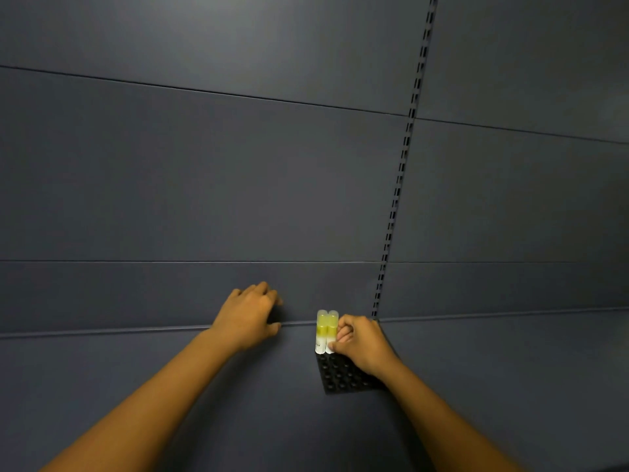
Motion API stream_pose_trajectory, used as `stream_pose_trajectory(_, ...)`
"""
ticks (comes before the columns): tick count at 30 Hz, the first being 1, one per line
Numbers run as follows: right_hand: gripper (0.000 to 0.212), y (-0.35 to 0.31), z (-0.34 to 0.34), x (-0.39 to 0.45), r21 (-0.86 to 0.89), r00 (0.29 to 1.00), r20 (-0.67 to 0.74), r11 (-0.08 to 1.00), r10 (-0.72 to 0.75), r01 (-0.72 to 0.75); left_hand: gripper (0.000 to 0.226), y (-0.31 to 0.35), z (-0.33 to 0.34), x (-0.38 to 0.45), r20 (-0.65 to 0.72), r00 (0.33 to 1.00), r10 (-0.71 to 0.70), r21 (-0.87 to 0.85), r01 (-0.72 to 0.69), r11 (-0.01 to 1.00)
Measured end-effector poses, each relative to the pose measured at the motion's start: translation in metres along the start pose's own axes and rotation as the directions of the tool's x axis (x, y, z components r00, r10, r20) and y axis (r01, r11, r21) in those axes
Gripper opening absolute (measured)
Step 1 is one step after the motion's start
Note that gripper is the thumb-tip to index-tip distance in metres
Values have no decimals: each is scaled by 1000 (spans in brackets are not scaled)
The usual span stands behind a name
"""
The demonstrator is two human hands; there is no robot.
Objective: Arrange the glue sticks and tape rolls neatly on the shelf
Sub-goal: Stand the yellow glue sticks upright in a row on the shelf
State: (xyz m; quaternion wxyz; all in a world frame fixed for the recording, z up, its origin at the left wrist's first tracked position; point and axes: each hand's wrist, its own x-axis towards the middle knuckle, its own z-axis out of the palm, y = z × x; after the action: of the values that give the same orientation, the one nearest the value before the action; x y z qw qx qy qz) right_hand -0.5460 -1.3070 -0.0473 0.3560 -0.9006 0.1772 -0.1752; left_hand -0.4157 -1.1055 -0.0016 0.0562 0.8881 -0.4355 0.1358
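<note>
Two glue sticks (pixel 325 330) with white bodies and yellow-tinted clear caps stand upright side by side at the back left corner of a black holder tray (pixel 343 378) full of round holes. My right hand (pixel 360 342) pinches the right-hand stick near its base, fingers curled around it. My left hand (pixel 250 313) rests on the dark shelf (pixel 136 386) to the left of the tray, fingers bent against the back wall, holding nothing visible. No tape rolls are in view.
The dark blue back wall (pixel 204 199) rises behind the shelf, with horizontal panel seams. A slotted upright rail (pixel 396 199) runs down to the tray's back right corner. The shelf surface extends to both sides.
</note>
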Motion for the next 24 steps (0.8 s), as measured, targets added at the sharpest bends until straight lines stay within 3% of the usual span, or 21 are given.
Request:
stream_pose_trajectory(6,21,3,5,-3,-4,999,-24,1000,21,-21,49,-1,-4,-3,7,1000,-3,-30,4,1000)
stream_pose_trajectory(12,26,-8,-7,-9,28,999,-6,999,40,-40,49,0,-15,-22,35,999,-34,1,34,999)
stream_pose_trajectory(15,27,-14,-35,-12,97,993,-107,994,51,-40,49,-2,-26,-37,44,997,-67,-13,68,998)
stream_pose_trajectory(18,23,-24,-61,-22,16,987,-163,1000,-3,6,49,2,-36,-58,71,992,-107,-61,111,992)
stream_pose_trajectory(20,26,-33,-69,-33,-57,992,-119,998,-46,39,51,6,-43,-74,93,986,-139,-78,146,986)
stream_pose_trajectory(24,44,-64,-65,-56,-318,980,141,931,-143,181,50,10,-58,-110,147,969,-197,-65,209,976)
